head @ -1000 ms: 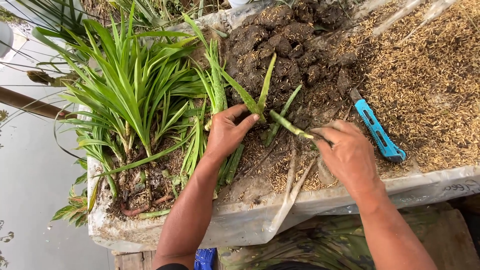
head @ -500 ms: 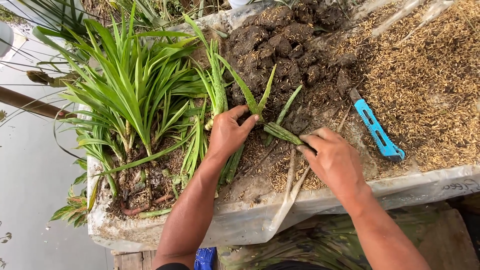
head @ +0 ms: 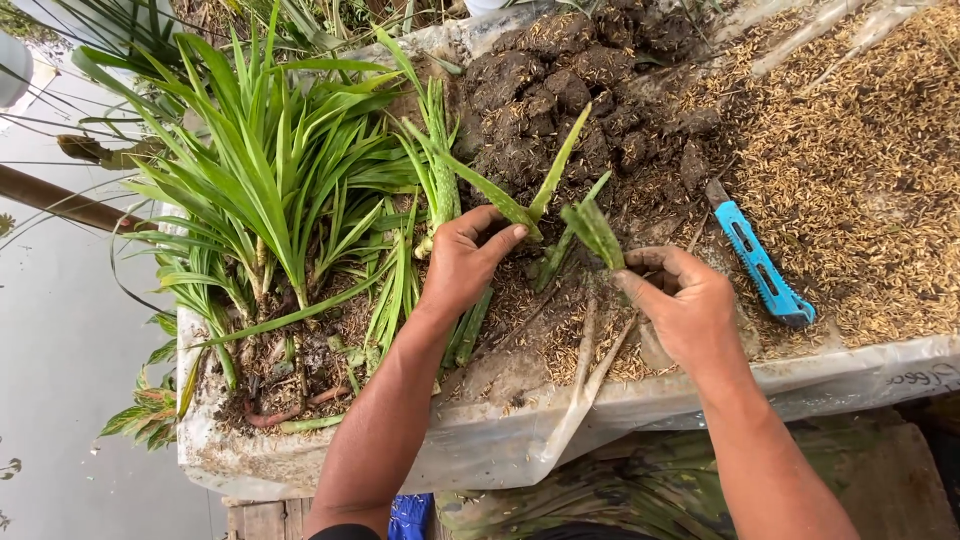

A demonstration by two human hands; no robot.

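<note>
Left hand (head: 462, 262) pinches one aloe shoot (head: 500, 200), right hand (head: 680, 305) grips another (head: 595, 232); a low, gentle hold should spare roots.

Leaf base (head: 612, 250) behind right fingers (head: 650, 262)

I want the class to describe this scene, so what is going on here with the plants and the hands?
A person is working over a white tray of soil and husks. The left hand grips a small aloe-like plant near its base, and the right hand pinches a separate green shoot beside it. A clump of long-leaved green plants lies at the left of the tray. A blue utility knife rests on the husks to the right of the right hand, untouched.
</note>
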